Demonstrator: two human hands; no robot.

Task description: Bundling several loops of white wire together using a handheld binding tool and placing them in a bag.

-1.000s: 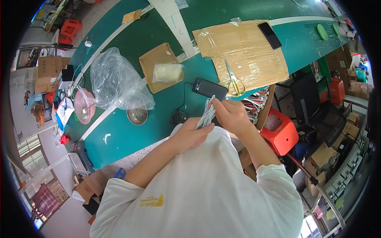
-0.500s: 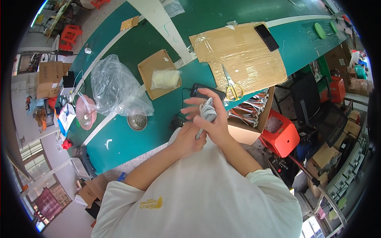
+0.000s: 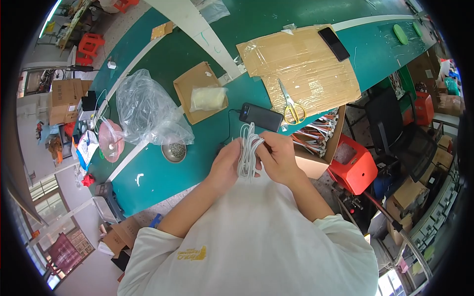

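Observation:
A looped bundle of thin white cable (image 3: 248, 150) stands upright between my hands, in front of my shirt at the table's near edge. My left hand (image 3: 226, 160) is closed on the bundle's left side. On its right side, my right hand (image 3: 279, 157) pinches the loops with bent fingers; some fingertips are hidden behind the cable. Just beyond the bundle lies a black power bank (image 3: 260, 116) with a dark cord. Yellow-handled scissors (image 3: 291, 106) rest on a flattened cardboard sheet (image 3: 316, 74).
An open box of bundled wires (image 3: 321, 135) stands right of my hands, above a red stool (image 3: 353, 165). Leftward on the green table (image 3: 148, 182) are a metal bowl (image 3: 174, 152), clear plastic bags (image 3: 148, 108) and a cardboard tray (image 3: 192, 116). A phone (image 3: 334, 44) lies on the cardboard.
The cable bundle has turned from slanted to upright and its loops are more spread. My right hand's raised fingers have curled in onto it; my left hand has shifted up its left side.

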